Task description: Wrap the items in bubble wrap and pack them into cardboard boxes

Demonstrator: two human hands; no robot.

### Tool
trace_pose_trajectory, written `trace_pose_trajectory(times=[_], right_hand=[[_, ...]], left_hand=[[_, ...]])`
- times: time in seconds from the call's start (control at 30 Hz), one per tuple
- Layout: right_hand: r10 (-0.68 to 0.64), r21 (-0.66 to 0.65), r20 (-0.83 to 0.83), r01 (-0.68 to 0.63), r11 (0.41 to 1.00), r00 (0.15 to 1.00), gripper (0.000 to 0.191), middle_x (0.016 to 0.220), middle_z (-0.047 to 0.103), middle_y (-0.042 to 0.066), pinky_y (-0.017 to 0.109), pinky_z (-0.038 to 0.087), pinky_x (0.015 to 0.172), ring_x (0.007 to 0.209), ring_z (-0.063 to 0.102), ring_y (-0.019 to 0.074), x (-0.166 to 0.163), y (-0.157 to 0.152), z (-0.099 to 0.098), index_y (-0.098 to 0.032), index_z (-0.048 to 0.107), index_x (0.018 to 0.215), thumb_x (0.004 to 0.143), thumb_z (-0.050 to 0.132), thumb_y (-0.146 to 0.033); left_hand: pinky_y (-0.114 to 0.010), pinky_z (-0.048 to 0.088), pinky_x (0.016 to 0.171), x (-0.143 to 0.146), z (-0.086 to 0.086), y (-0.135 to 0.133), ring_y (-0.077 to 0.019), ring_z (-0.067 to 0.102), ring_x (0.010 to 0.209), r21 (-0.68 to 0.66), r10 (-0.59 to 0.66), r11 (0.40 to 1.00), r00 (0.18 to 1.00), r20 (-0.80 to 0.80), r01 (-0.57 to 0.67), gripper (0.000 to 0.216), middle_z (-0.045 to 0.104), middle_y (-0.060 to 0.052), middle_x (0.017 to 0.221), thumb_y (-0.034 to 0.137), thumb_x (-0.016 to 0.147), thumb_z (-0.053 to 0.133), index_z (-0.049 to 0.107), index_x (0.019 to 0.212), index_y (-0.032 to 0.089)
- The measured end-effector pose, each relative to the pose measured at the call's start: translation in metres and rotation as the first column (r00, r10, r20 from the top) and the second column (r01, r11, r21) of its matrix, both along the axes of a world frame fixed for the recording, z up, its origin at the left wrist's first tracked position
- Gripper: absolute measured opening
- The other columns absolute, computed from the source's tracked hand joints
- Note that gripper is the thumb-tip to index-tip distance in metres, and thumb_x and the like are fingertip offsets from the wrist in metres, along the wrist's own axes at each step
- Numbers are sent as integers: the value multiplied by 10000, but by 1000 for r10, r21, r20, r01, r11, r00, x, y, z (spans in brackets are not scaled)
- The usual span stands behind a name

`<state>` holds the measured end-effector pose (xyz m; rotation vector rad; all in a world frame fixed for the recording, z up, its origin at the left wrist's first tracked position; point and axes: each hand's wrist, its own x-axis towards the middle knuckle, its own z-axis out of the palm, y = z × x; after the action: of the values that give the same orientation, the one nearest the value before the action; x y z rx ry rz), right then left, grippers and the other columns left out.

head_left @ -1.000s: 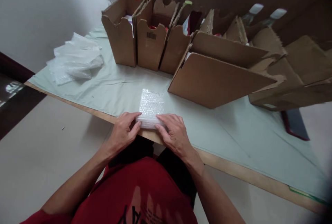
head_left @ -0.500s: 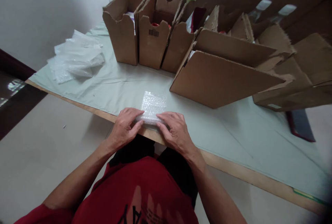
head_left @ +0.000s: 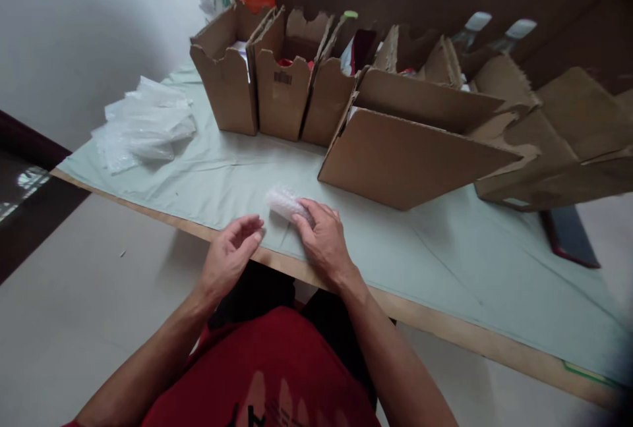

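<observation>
A small roll of bubble wrap (head_left: 283, 201) is in my right hand (head_left: 324, 232), gripped at its right end between thumb and fingers, just above or on the green cloth. Whether anything lies inside the roll cannot be seen. To its left, near the table's front edge, my left hand (head_left: 233, 249) is apart from the roll, its fingers half curled and a gap between thumb and fingertips, with nothing in it.
Flattened bubble-wrap sheets (head_left: 146, 125) are piled at the table's left. Cardboard holders (head_left: 281, 101) line the back, a large one (head_left: 395, 162) jutting forward. Bottles with white caps (head_left: 520, 29) stand behind them. A dark flat object (head_left: 570, 236) lies at the right.
The bubble wrap, partly flat before with both hands on it, is now rolled up. My left hand has let go and drawn left; the right hand keeps the roll, now tilted.
</observation>
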<state>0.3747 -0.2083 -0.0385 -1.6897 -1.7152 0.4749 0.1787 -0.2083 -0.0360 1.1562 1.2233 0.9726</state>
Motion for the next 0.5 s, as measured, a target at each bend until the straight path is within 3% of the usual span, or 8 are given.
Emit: trace_pose_trajectory(times=[0.07,0.13,0.23,0.3,0.37,0.43,0.5], right_hand=[[-10,-23,-158,6,1000,987,262,1148,758,71,429,484,972,1053,662,257,-4,-10,3,-224,685,1185,962,571,-300],[24,-27,-256,-32,999,966,223,1121,749,66,419,498,966,1049,664,250,-9,-24,5,-229,695,1117,944,581,-314],[50,39,-258,-42,998,965,174,1208,705,77,453,465,1041,1167,629,262,-11,-43,8,-242,705,1035,923,579,-291],[1,75,-213,15,997,977,229,1296,652,93,487,437,1082,1242,593,281,-6,-53,13,-252,695,1109,903,602,-288],[-12,58,-224,26,998,975,406,1370,603,107,492,452,1074,1226,603,280,5,-59,22,-263,626,1289,887,639,-312],[56,-5,-281,-59,998,958,612,1428,573,114,473,481,1055,1192,623,267,19,-64,35,-269,501,1450,873,688,-353],[137,-61,-309,-163,985,941,751,1444,576,113,459,488,1056,1196,621,265,30,-68,50,-270,434,1511,841,753,-385]], left_hand=[[-408,503,1041,11,2,-9,-254,669,1167,-171,-11,983,958,288,63,488,722,-104,1241,338,780,800,665,1223,186],[-378,497,1046,24,2,-13,-241,669,1165,-230,1,965,876,483,125,466,732,-85,1212,285,731,820,690,1168,185],[-325,518,978,40,0,-15,-210,686,1077,-244,28,960,815,579,140,359,757,-48,1111,270,704,815,725,1043,189],[-312,525,936,43,1,-17,-198,687,1030,-200,9,974,859,512,110,316,760,-37,1081,289,738,793,730,1032,194],[-307,523,901,43,4,-20,-191,680,987,-82,-64,992,937,345,98,278,755,-35,1053,291,799,754,724,1059,198],[-293,511,837,41,8,-22,-175,660,915,83,-153,986,981,119,144,231,732,-21,1000,240,834,710,712,1063,210],[-280,493,796,42,12,-24,-163,632,881,250,-225,939,972,-74,236,247,695,-9,975,142,816,663,699,1047,223]])
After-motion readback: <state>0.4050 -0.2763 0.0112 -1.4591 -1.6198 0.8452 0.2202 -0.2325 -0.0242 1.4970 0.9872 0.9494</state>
